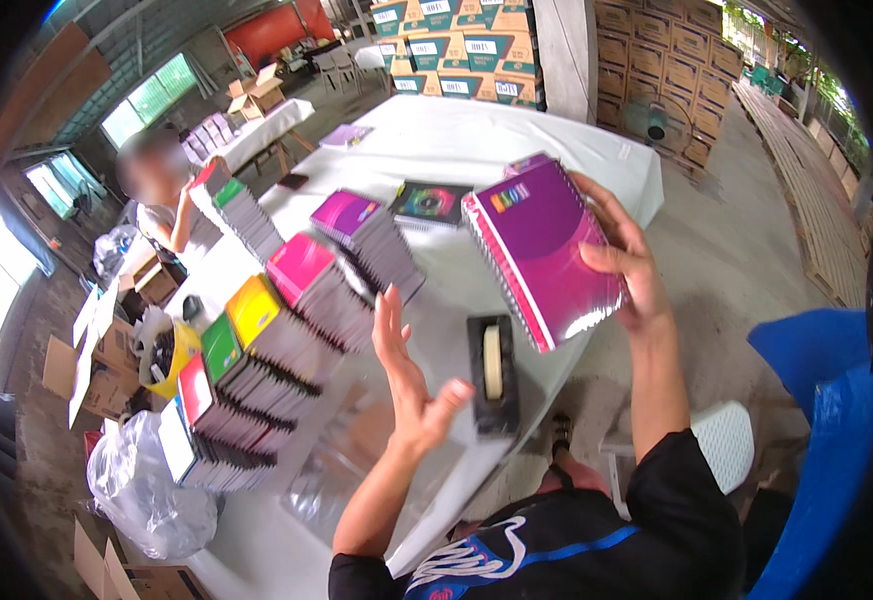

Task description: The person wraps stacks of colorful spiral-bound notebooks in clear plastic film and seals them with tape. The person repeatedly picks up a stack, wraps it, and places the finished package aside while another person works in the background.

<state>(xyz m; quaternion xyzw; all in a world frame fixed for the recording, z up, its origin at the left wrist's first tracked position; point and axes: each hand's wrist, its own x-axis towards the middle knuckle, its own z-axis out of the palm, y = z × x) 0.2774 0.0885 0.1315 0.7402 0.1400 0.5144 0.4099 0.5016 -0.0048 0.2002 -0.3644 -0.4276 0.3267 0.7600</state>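
Note:
My right hand (626,250) grips a small bundle of spiral notebooks (546,250) by its right side, above the table's edge. The top cover is purple, and a pink one shows beneath it. My left hand (411,385) is raised with fingers spread, holding nothing. Just right of it, a black tape dispenser (493,375) with a pale roll lies on the table. To its left stand tall stacks of spiral notebooks, among them a pink-topped stack (301,262), a yellow-topped stack (254,308), a green-topped stack (221,345) and a purple-topped stack (346,215).
The white-covered table (556,140) also bears a dark notebook (431,203) and clear plastic (356,470). Another person (161,195) is beyond the stacks. A plastic bag (151,485) and yellow bucket (174,355) stand left. A white chair (721,440) is right, with piled cartons (461,50) behind.

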